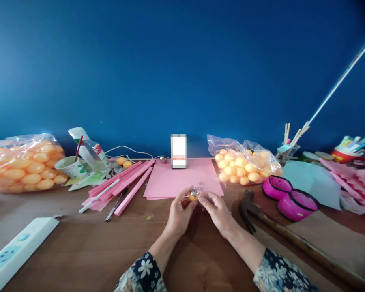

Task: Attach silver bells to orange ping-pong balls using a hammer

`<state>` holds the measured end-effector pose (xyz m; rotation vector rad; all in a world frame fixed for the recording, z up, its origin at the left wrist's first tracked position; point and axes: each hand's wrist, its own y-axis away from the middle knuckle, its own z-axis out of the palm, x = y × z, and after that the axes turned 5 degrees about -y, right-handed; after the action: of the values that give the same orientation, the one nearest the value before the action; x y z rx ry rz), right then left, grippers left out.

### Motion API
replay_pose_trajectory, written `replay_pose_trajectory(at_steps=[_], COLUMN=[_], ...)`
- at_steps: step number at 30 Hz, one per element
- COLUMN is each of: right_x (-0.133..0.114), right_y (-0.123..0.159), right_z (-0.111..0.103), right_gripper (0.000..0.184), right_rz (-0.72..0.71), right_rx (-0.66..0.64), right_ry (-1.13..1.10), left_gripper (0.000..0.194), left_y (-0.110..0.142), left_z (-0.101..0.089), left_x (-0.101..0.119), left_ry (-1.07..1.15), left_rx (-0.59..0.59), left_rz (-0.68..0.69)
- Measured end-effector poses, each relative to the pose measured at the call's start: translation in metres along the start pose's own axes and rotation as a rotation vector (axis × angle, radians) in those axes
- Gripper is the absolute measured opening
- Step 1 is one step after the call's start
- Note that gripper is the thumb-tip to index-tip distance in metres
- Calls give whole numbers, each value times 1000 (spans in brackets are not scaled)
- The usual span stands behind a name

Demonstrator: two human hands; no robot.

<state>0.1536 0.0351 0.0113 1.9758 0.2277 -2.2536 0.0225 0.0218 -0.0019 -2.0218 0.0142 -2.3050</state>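
Observation:
Between my hands, just over the near edge of a stack of pink paper sheets (pixel 182 180), is a small shiny ball (pixel 194 194), silver on top and golden below. My left hand (pixel 181 213) grips it from the left with thumb and fingers. My right hand (pixel 218 213) is closed in a pinch at the ball's right edge; a small clear piece seems to stick up there, too small to make out. Another shiny silver ball (pixel 163 158) rests at the back of the pink sheets, left of an upright phone (pixel 179 151) with a blurred screen.
Left are pink paper strips (pixel 130 178), a pen (pixel 117 204), a power strip (pixel 21 247), a paper cup (pixel 71 166) and a bag of orange balls (pixel 24 166). Right are another ball bag (pixel 243 164), a hammer (pixel 292 231) and magenta rings (pixel 298 205). A blue wall (pixel 182 73) stands behind.

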Motion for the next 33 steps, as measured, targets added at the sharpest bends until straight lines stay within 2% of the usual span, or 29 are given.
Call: replay_pose_trajectory(at_steps=[33], right_x=[1], right_y=[1], right_z=[0], right_gripper=[23], right_rz=[-12], right_rx=[-14], right_ry=[5], left_gripper=[44], left_y=[0], left_z=[0], left_x=[1], left_ry=[16], left_rx=[-1], left_rz=[-13])
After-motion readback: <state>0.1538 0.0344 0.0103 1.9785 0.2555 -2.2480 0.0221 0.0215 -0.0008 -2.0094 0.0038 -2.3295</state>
